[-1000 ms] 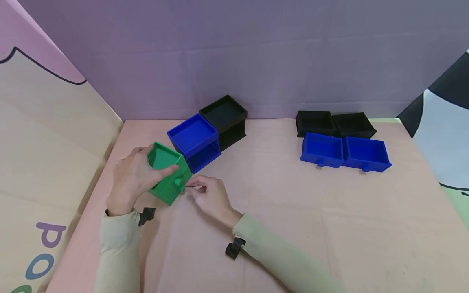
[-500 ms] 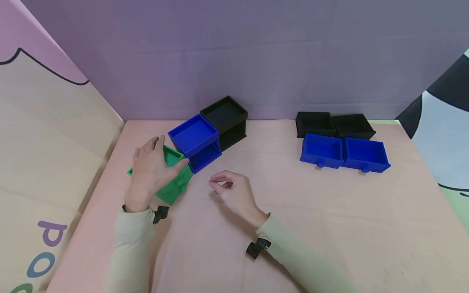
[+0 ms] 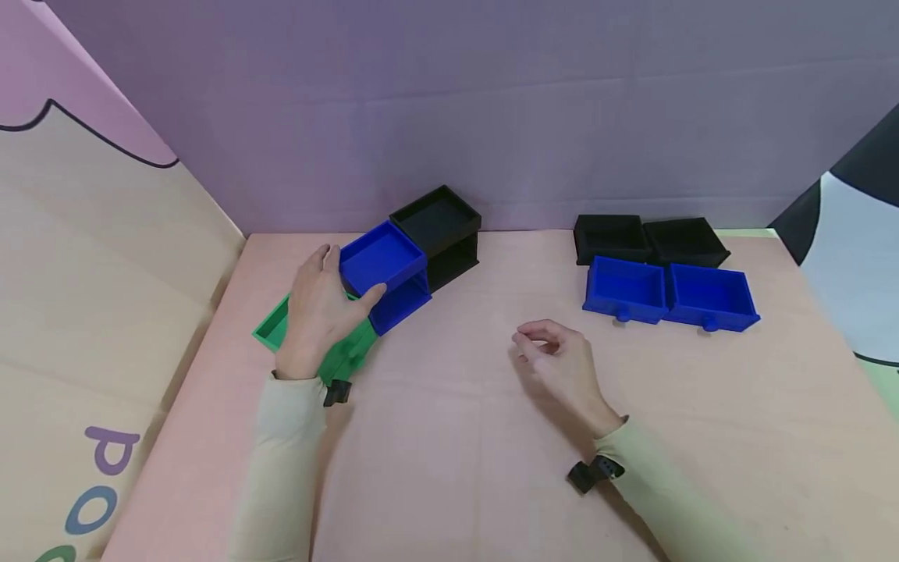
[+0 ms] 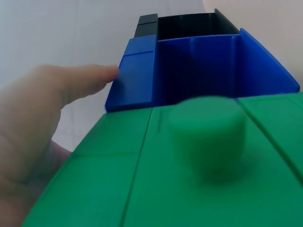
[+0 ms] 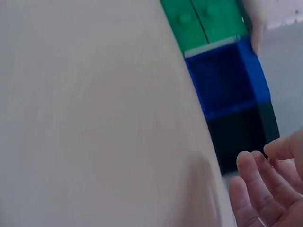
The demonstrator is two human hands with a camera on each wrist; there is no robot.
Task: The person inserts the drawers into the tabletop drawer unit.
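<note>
My left hand (image 3: 316,316) reaches over a green drawer box (image 3: 347,355), hiding much of it. Its fingers lie by the left side of the blue box (image 3: 382,254), and the thumb is at that box's front upper edge; in the left wrist view the thumb tip seems to touch it. A round knob sticks out of the green front (image 4: 94,184). The blue box has an open front bay. To the right, my right hand (image 3: 562,367) hovers above the table with fingers loosely curled, nothing visible between them, nearest the blue drawers (image 3: 627,285).
A black box (image 3: 435,222) with an open bay adjoins the blue one, near the back wall. Two black drawers (image 3: 611,238) stand behind the two blue ones at the right. The pink tabletop (image 3: 449,437) lies in front, and a cream panel (image 3: 112,297) edges the left.
My right hand has left the green box's front and moved right. My left hand has released the green box and slid right and away to the blue box.
</note>
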